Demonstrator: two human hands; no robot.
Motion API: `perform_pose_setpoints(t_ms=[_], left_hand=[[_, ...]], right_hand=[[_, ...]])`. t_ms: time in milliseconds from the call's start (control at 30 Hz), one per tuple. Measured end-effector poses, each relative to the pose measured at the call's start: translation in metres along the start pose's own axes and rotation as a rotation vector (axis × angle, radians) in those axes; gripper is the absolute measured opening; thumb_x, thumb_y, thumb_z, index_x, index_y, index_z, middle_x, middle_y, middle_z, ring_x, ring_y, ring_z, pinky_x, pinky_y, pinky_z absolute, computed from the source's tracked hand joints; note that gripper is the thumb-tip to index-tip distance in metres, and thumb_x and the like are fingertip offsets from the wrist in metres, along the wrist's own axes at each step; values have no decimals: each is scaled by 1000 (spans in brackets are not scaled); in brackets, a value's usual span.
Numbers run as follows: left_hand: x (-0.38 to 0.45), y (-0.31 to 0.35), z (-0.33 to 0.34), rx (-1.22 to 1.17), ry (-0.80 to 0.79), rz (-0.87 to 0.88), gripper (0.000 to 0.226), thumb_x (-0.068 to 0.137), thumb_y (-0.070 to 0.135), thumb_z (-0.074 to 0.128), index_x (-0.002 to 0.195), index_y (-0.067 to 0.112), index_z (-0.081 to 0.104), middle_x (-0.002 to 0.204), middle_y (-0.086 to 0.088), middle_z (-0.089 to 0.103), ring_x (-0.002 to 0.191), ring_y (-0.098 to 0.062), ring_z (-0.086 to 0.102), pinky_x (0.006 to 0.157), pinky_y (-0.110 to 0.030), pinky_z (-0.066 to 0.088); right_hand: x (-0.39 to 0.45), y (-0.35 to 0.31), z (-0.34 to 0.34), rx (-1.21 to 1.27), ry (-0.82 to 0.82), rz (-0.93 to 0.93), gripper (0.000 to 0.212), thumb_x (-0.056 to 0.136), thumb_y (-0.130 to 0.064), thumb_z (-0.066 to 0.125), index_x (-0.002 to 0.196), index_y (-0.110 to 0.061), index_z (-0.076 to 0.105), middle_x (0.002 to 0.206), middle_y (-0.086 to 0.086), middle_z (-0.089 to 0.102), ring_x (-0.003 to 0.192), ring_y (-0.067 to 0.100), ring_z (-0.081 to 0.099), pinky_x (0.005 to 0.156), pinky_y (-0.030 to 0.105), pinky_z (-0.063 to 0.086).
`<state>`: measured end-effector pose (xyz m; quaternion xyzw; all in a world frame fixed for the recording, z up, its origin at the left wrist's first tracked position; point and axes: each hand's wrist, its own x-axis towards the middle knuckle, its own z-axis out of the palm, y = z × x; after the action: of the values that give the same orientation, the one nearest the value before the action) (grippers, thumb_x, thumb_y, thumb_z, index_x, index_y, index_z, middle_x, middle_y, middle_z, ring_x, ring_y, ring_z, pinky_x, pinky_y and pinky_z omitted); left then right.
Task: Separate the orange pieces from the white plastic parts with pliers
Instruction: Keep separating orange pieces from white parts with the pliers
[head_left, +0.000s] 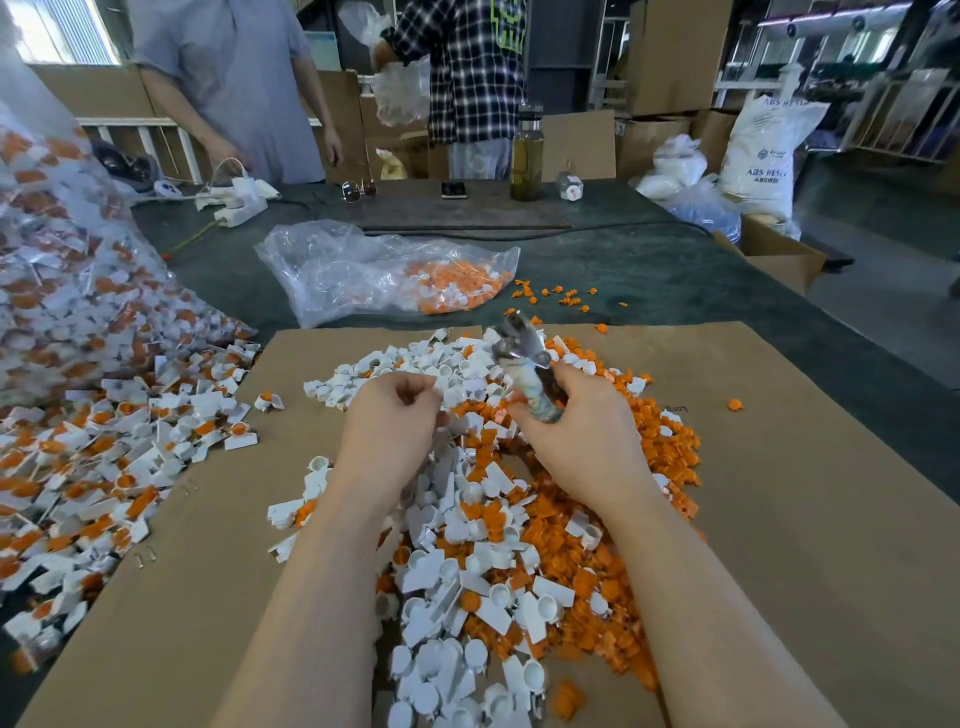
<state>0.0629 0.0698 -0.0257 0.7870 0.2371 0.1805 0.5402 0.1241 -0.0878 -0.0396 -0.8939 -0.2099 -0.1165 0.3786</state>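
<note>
Head view looks down on a brown cardboard sheet (779, 467) spread over a dark green table (649, 270); the right hand (576, 431) curls round the handles of the pliers (524, 364), whose blurred metal head tilts up and away over the heap; the left hand (389, 421) is curled with fingertips pinched together, though what it pinches is too small to tell; white plastic parts (457, 587) and loose orange pieces (649, 441) lie mixed beneath both hands; unseparated parts spill from a clear bag (62, 270) at the left; another plastic bag (384, 270) lies beyond the cardboard.
</note>
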Motion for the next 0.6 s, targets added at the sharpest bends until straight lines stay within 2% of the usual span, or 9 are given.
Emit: perform_pose_setpoints(t_ms=[67, 133, 200, 300, 367, 433, 533, 600], left_hand=[[-3, 3, 2, -138, -37, -35, 17, 98, 17, 58, 85, 21, 67, 66, 4, 73, 53, 2, 65, 50, -13, 49], [-4, 5, 4, -246, -58, -78, 15, 96, 15, 61, 83, 18, 68, 71, 1, 75, 66, -6, 71, 69, -23, 55], [-4, 6, 6, -338, -62, -110, 9, 93, 12, 65, 85, 14, 70, 73, -4, 76, 72, -14, 73, 76, -31, 56], [-6, 7, 9, -437, -70, -102, 6, 88, 6, 70, 83, 10, 70, 75, -8, 76, 73, -17, 73, 74, -30, 59], [-8, 8, 11, -458, -77, -78, 6, 88, 5, 70, 85, 10, 69, 75, -7, 76, 74, -17, 74, 68, -25, 58], [-9, 9, 13, -431, -66, -35, 7, 91, 7, 68, 89, 14, 67, 74, -5, 76, 71, -14, 73, 61, -19, 55], [-12, 8, 15, -283, -43, 50, 4, 92, 18, 69, 90, 19, 66, 72, -4, 75, 57, -9, 69, 53, -16, 52], [-14, 10, 15, -274, -54, 61, 6, 90, 21, 73, 88, 19, 68, 71, -5, 75, 55, -9, 67, 52, -17, 53]], right_hand=[[0, -1, -2, 96, 23, 15, 16, 88, -36, 66, 95, -22, 62, 83, -12, 62, 74, 7, 57, 59, 26, 46], [-1, -3, -2, 150, 29, 32, 19, 89, -35, 65, 103, -21, 64, 89, -11, 65, 79, 8, 60, 67, 31, 52], [-1, -4, -2, 201, 27, 42, 18, 90, -32, 65, 104, -21, 63, 88, -14, 63, 79, 8, 60, 69, 31, 53], [-2, -5, -2, 298, 21, 40, 14, 90, -26, 66, 104, -25, 62, 88, -17, 62, 80, 5, 61, 68, 23, 51], [-3, -6, -2, 330, 30, 21, 16, 90, -25, 66, 105, -26, 62, 88, -20, 61, 80, -2, 60, 63, 11, 46], [-4, -8, -1, 344, 52, 4, 18, 89, -25, 66, 107, -26, 63, 88, -22, 61, 79, -8, 58, 60, 6, 43], [-5, -10, -2, 377, 93, -4, 16, 89, -25, 67, 104, -27, 64, 84, -22, 61, 79, -10, 58, 61, 3, 42], [-5, -10, -4, 407, 111, -5, 11, 89, -25, 68, 97, -30, 62, 81, -19, 62, 78, -8, 59, 62, 4, 43]])
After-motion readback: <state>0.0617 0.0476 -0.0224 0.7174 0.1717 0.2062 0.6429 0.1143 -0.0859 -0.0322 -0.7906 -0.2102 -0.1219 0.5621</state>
